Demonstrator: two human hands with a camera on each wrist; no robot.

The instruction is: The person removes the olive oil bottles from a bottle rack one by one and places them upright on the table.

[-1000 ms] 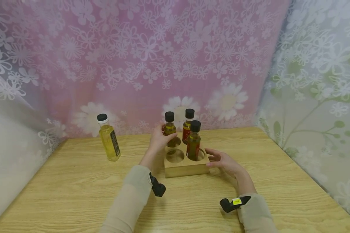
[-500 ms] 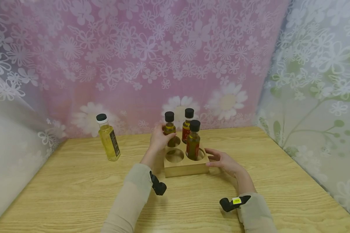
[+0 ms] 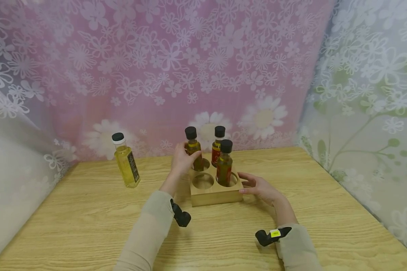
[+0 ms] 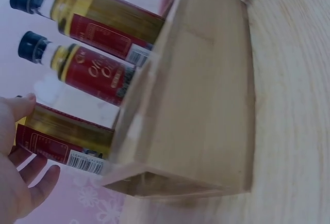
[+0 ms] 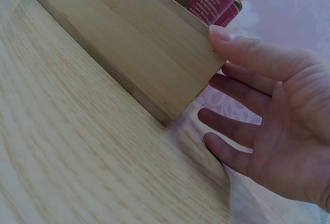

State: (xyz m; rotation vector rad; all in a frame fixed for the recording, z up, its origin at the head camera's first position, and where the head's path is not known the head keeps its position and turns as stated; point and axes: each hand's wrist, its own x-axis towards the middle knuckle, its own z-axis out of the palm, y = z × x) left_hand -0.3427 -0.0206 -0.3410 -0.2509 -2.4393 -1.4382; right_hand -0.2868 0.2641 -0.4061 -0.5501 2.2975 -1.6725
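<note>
- Tipped left since the earlier frame: held bottle, its cap swung sideways, and left hand went with it.
- Held bottle stood at back left hole of wooden rack, leaning, base hidden inside or behind the rim; seating depth unclear.
- Left fingers were closed round its body, thumb on the near side, lower fingers splayed clear.
- Step in hand, best guess: working this bottle at its hole; couldn't tell if going in or out. Next move called for straightening it in line with the hole, rack kept steady.
- Right hand was loosely spread, gripping nothing, thumb tip at the rack's front right corner.
- Front right bottle and back right bottle stood in their holes; front left hole had no bottle.
- Yellow oil bottle stood on table, well left of the rack.
- Floral curtain hung behind.
</note>
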